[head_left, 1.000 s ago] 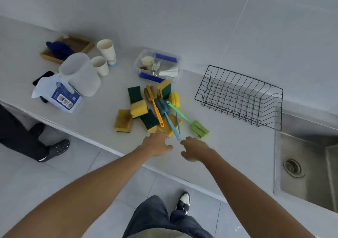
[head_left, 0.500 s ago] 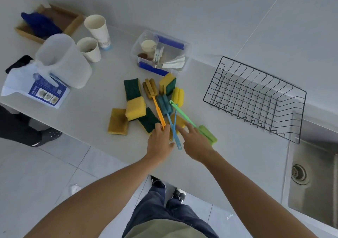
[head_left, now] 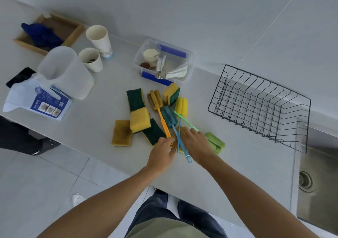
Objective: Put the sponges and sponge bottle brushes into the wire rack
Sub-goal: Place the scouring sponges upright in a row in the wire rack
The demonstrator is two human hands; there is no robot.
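the person's left hand (head_left: 161,153) sits at the near end of the orange-handled sponge bottle brush (head_left: 163,122), fingers curled at the handle tip; looks like a pinch starting but can't tell if it really has hold. right hand (head_left: 197,146) lies over the crossing of the two blue plastic handles (head_left: 180,140), fingers bent down onto them and the green-handled sponge brush (head_left: 212,139); whether it grips any is unclear.

key relation: the brush handles run w/ long axes roughly from the far pile toward the person, sponge heads far, handle ends near, fanned & crossing just under the fingertips. so both hands meet the handles end-on. the black wire rack (head_left: 263,108) stands well apart to the right, empty as far as seen, so the right hand is the nearer one for carrying over.

the yellow-and-green block sponges (head_left: 140,120) lie in a loose heap on the pale grey counter (head_left: 91,128), left of & beyond the brushes, touching one another. none in the rack yet, so task looks barely begun. likely snag: crossed handles dragging a neighbour along when one is lifted.
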